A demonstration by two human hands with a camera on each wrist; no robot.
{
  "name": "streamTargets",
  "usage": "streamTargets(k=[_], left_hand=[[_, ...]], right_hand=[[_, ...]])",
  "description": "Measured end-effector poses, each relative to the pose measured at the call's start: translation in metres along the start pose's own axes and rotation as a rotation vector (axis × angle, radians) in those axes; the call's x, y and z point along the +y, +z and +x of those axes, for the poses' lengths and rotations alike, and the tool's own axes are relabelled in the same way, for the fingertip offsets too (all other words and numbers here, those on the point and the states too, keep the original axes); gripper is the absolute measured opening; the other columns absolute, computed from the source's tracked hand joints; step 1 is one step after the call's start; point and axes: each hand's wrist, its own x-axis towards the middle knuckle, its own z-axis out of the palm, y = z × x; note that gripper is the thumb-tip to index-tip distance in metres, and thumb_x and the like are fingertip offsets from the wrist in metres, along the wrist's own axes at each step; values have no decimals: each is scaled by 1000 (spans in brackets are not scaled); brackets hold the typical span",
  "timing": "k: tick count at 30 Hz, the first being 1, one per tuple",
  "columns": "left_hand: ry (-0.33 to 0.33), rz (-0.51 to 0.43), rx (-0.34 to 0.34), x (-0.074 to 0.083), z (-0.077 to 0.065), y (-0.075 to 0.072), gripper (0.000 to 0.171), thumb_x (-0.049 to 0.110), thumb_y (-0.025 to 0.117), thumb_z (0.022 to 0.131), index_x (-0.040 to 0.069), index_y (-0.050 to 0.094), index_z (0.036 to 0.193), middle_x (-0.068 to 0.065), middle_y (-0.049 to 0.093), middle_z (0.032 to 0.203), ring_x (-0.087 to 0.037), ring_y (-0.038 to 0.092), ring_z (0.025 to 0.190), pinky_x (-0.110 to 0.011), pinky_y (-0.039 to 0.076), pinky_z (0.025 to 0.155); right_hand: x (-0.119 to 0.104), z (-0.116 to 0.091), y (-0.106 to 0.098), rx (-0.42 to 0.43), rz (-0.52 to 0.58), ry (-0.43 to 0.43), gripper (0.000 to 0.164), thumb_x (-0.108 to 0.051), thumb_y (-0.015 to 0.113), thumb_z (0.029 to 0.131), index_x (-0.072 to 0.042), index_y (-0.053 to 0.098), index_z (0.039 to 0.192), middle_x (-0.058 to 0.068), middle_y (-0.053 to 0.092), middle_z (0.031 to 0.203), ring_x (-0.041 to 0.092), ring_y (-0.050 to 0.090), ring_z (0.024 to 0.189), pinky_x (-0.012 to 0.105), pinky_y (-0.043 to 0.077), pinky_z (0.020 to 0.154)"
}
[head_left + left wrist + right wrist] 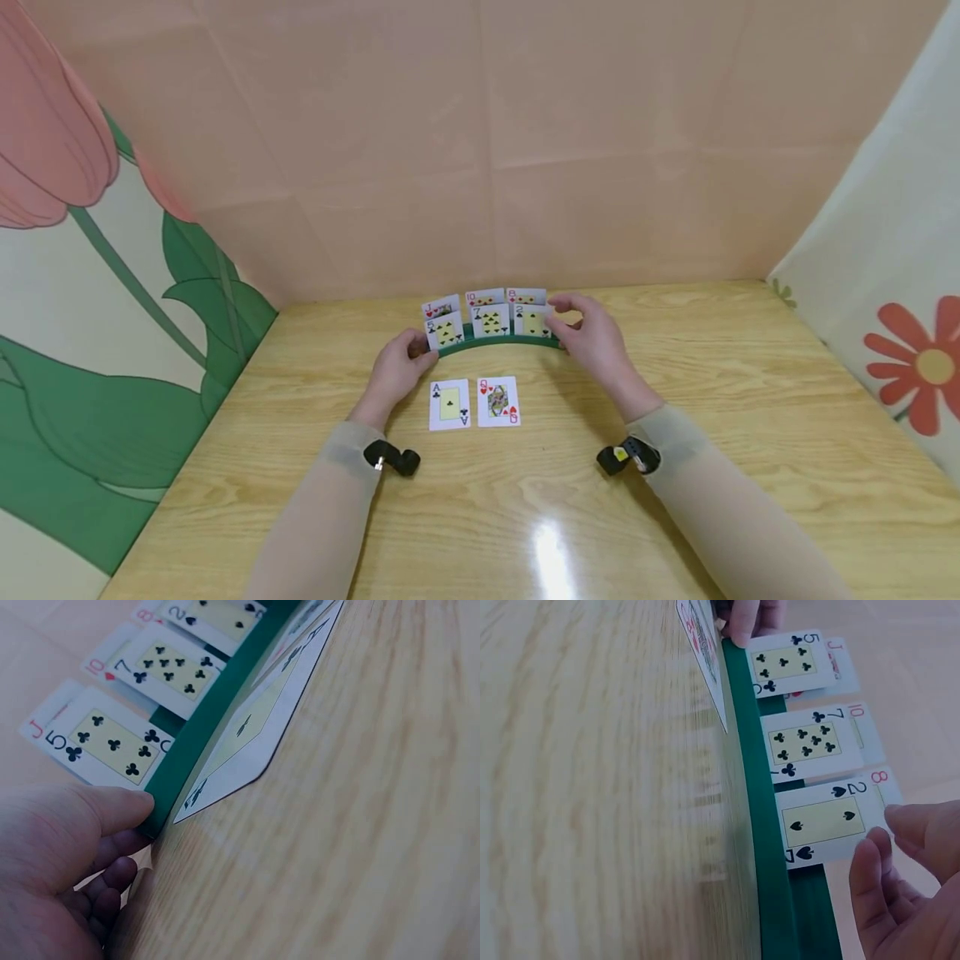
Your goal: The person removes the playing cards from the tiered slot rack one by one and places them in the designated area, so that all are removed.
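A curved green card holder (491, 340) stands on the table with two rows of playing cards upright in it. In front are the five of clubs (114, 742), seven of clubs (810, 746) and two of spades (825, 821); behind them show a red jack, ten (483, 295) and eight (527, 294). My left hand (395, 367) grips the holder's left end, thumb along its front. At the other end my right hand (597, 337) pinches the upper right corner of the two of spades between thumb and index finger.
An ace of clubs (449, 404) and a queen of hearts (498, 402) lie face up, side by side, on the wooden table (487, 500) in front of the holder. A pink cloth wall (487, 150) rises behind; flower-patterned cloths hang at both sides.
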Motion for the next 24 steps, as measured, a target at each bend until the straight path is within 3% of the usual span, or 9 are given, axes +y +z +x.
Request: streamTargets(k=[9,24], left_hand=[[-11,-2,0,0,0,0,33,26,76,107,10,68,136,-10,69,130,-30,63,121,-50,51,109],[5,-13,6,-1,0,0,29,24,76,108,9,69,132,-10,70,127,-29,64,118,-49,53,106]], right_hand=[[4,0,4,-61,40,6,40,-20,69,112,-13,63,151,16,60,137,40,68,79,32,54,61],[5,0,8,-61,66,27,18,-21,65,114,-10,66,128,12,63,122,38,68,82,31,52,61]])
